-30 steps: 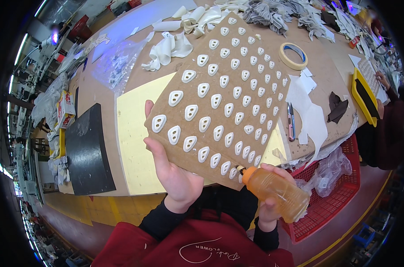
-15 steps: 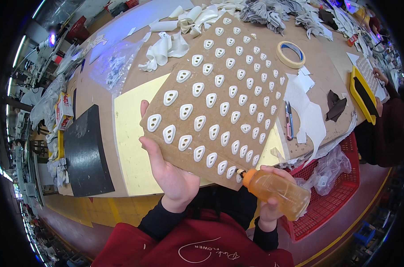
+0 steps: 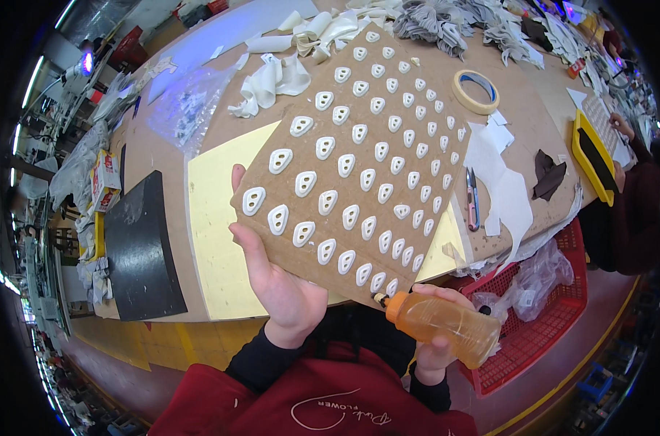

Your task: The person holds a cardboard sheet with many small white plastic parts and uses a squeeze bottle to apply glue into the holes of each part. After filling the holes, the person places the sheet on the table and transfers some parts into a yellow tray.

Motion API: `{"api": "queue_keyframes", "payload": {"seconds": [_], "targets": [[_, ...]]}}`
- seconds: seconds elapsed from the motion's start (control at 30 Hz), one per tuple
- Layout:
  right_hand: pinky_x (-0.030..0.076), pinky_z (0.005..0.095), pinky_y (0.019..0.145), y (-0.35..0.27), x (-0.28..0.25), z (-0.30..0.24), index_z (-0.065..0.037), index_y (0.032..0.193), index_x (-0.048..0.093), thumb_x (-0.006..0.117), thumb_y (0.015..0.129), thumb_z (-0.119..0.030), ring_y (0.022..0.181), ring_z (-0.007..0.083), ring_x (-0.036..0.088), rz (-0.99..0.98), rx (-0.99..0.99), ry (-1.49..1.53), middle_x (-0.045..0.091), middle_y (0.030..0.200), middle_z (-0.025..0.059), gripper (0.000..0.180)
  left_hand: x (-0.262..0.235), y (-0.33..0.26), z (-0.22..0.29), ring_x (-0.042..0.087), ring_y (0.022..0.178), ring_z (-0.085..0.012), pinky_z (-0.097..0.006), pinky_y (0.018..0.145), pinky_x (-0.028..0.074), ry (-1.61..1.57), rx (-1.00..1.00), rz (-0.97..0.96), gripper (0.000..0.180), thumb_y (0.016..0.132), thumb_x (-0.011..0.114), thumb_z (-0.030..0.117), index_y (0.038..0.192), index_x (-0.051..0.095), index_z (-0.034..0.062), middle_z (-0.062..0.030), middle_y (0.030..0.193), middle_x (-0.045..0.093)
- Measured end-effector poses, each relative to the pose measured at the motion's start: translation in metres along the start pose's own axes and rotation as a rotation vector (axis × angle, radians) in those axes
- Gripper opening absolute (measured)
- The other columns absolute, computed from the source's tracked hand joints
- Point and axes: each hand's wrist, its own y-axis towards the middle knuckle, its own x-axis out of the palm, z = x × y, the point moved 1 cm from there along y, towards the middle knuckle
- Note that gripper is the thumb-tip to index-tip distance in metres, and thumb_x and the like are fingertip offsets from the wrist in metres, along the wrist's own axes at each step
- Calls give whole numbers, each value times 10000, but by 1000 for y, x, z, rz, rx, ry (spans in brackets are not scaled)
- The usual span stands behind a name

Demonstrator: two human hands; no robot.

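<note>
My left hand (image 3: 282, 287) grips the left edge of a brown cardboard sheet (image 3: 406, 211), thumb on top and the other fingers mostly hidden beneath. The sheet is tilted, held over the table. Rows of small white rounded pieces (image 3: 328, 202), each with two holes, lie across it. My right hand (image 3: 439, 349) is wrapped round a clear plastic squeeze bottle (image 3: 450, 325) of amber liquid with an orange cap. Its dark-and-pale nozzle tip is at the sheet's near corner, close to the nearest white pieces; whether it touches cannot be told.
Under the sheet lies yellow paper (image 3: 217, 240), with a black mat (image 3: 144, 254) to its left. Tape roll (image 3: 475, 91), thread snips (image 3: 473, 200) and fabric scraps (image 3: 272, 83) lie on the table. A red basket (image 3: 562, 305) stands lower right. At far right, another person's hand (image 3: 622, 125) works beside a yellow tray (image 3: 590, 156).
The bottle and my right hand have shifted slightly left and down, bringing the nozzle to the sheet's near corner. Sheet and left hand have barely moved.
</note>
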Motion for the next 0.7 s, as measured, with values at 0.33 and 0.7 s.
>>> {"api": "queue_keyframes", "payload": {"seconds": [0.33, 0.7], "targets": [[465, 332, 823, 9, 12, 3, 48, 1109, 429, 675, 711, -475, 968, 252, 560, 70, -108, 10, 561, 1049, 210, 702, 2, -2, 0, 334, 1223, -215, -394, 1012, 288, -24, -5, -14, 488, 944, 249, 414, 1370, 211, 179, -53, 1354, 314], [389, 207, 410, 22, 11, 10, -29, 1122, 437, 425, 767, -661, 664, 183, 575, 325, 12, 108, 594, 937, 181, 724, 2, -1, 0, 309, 1244, -237, -407, 1021, 279, 5, 9, -9, 511, 937, 242, 434, 1375, 178, 178, -67, 1373, 277]]}}
